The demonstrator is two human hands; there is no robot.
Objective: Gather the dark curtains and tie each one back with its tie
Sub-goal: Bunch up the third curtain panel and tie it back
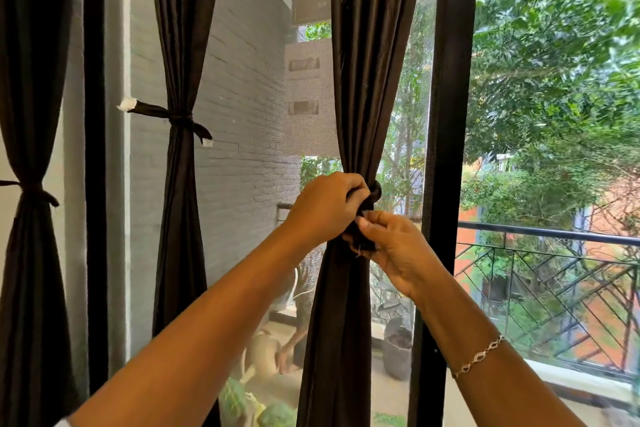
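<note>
Window wall, two left curtains tied | third curtain (360, 80) centre, gathered | left hand (329, 204) grips bunch, right hand (388, 246) pinches tie (375, 189) end | risk: loose pinch, knot slips

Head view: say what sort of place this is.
Probably a room in a home, at a glass door onto a balcony: dark curtains hang inside, a railing and trees show outside. The left hand and right hand grip one curtain's tie.
</note>
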